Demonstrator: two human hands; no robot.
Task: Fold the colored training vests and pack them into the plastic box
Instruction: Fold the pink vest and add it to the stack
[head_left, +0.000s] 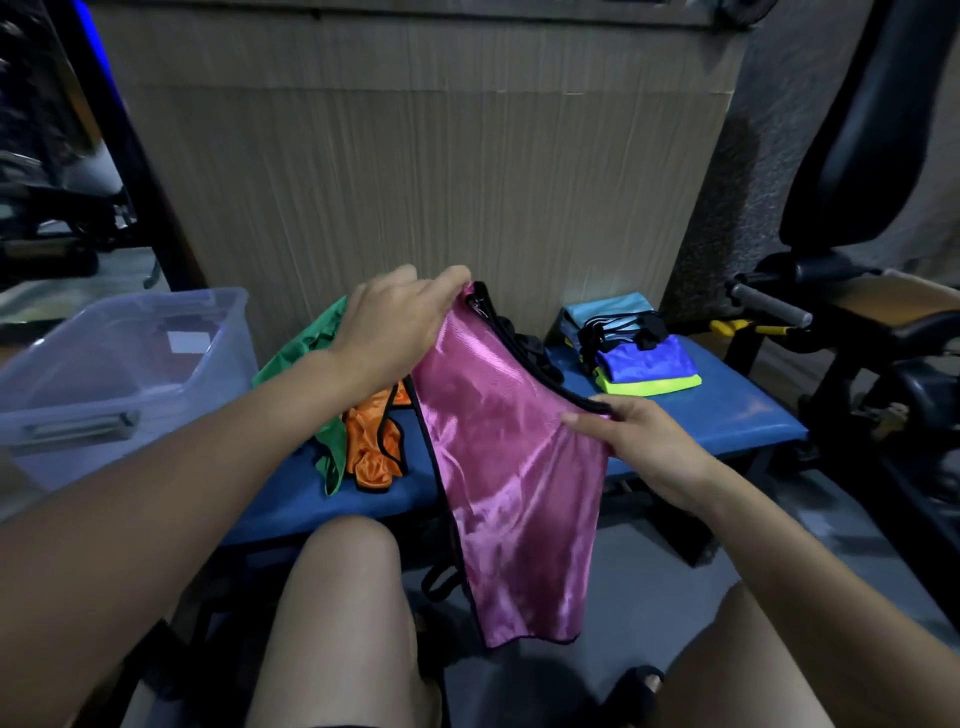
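A shiny pink vest (511, 483) with black trim hangs over the front of the blue bench (727, 410), reaching down past my knees. My left hand (400, 322) pinches its top corner at the far end. My right hand (639, 441) grips its black-trimmed right edge lower down. A green vest (311, 353) and an orange vest (371, 447) lie crumpled on the bench under my left arm. Folded vests in light blue, blue and neon yellow (644, 364) form a stack at the bench's right end. The clear plastic box (104, 374) stands at the left.
A tall cardboard sheet (415, 182) leans behind the bench. Black gym equipment with a padded seat (862, 322) stands on the right. Yellow-handled pliers (743, 327) lie behind the stack. My bare knees (343, 597) are below the bench edge.
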